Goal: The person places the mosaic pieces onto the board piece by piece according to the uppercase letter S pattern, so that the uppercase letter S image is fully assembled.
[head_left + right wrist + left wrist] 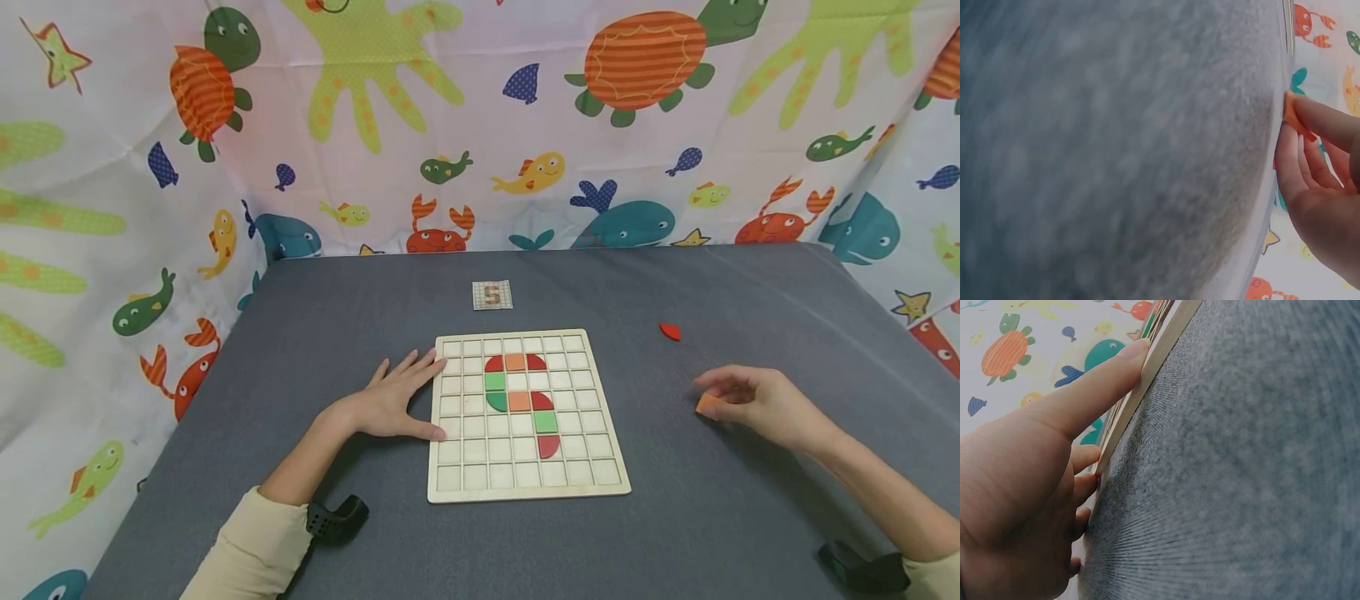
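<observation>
A pale wooden grid board (457,454) lies on the grey cloth. Set in its cells are red quarter-round tiles (549,447), orange square tiles (518,401) and green tiles (545,422), together forming a bent line. My left hand (390,400) rests at the board's left edge with fingers spread; in the left wrist view the thumb (1104,375) touches the board's rim. To the right of the board, my right hand (765,408) pinches an orange tile (707,404) between thumb and finger, just over the cloth. The right wrist view also shows this orange tile (1294,117).
A loose red quarter-round tile (671,332) lies on the cloth beyond my right hand. Behind the board is a small printed pattern card (492,295). A curtain with sea animals (480,125) hangs along the table's back and sides.
</observation>
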`<state>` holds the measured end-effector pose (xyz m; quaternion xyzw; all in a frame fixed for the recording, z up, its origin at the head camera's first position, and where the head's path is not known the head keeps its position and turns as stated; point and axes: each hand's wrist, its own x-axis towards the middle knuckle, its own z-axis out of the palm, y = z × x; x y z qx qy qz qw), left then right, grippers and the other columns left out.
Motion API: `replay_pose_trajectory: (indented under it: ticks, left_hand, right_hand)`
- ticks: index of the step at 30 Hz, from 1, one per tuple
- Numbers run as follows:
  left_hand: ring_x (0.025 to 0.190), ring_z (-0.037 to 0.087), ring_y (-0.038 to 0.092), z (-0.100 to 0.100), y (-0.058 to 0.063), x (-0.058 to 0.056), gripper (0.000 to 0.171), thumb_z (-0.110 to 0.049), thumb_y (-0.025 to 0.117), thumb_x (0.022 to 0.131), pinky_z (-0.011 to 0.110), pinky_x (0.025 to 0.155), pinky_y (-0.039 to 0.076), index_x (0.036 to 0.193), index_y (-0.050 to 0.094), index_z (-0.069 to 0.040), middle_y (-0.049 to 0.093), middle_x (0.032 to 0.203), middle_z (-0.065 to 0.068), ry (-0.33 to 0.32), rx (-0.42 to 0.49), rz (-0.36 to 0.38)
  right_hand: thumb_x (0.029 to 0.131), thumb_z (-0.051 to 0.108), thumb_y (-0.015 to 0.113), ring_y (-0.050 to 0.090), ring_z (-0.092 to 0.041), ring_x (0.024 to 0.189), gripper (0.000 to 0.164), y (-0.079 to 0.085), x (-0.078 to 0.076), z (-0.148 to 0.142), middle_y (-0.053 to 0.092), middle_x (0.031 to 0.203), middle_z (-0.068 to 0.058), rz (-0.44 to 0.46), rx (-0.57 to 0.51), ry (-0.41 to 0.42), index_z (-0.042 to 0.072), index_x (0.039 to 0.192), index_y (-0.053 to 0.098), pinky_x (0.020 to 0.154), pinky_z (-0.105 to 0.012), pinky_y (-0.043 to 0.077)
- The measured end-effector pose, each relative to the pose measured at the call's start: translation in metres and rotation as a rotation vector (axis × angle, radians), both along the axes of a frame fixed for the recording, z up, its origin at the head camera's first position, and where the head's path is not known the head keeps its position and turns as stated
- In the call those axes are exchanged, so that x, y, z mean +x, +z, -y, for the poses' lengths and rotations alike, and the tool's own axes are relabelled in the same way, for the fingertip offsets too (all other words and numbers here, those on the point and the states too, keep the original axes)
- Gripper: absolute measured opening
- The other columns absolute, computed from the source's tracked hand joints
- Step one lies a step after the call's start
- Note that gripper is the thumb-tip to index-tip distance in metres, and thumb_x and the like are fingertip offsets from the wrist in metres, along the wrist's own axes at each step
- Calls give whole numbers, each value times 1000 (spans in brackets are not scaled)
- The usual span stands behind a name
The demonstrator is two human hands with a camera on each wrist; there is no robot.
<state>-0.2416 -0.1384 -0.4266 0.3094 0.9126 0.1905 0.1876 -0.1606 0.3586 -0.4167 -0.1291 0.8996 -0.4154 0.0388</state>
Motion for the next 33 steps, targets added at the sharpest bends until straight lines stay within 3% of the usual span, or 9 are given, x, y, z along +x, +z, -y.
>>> replay_pose_trajectory:
  ticks: [3, 7, 21, 33]
  left_hand:
    - [144, 31, -2, 0, 1, 1, 107, -62, 70, 76, 61, 107, -5, 155, 15, -14, 6, 159, 7, 1, -1, -3]
    - [144, 31, -2, 0, 1, 0, 107, -62, 70, 76, 61, 107, -5, 154, 15, -14, 7, 159, 8, -1, -3, -3]
    - [144, 31, -1, 0, 1, 0, 107, -62, 69, 76, 61, 107, -5, 155, 15, -14, 6, 159, 7, -9, -5, -3]
    - [144, 31, -1, -1, 4, 1, 107, -61, 70, 76, 61, 107, -5, 155, 15, -14, 6, 159, 7, -1, -7, 8]
  right_hand:
    - [86, 12, 72, 66, -10, 80, 38, 5, -3, 2, 69, 95, -8, 82, -29, -55, -6, 118, 61, 68, -23, 53]
    - [87, 17, 72, 64, -11, 82, 42, 11, -7, 10, 68, 98, -9, 122, -40, -75, -6, 121, 60, 71, -21, 52]
    - [87, 16, 71, 65, -15, 87, 43, 16, -23, 56, 65, 109, -15, 223, -153, 7, -6, 123, 59, 76, -26, 52]
    - [85, 10, 72, 64, -24, 82, 36, 15, -31, 97, 65, 98, -13, 236, -175, 83, -4, 117, 63, 76, -31, 53]
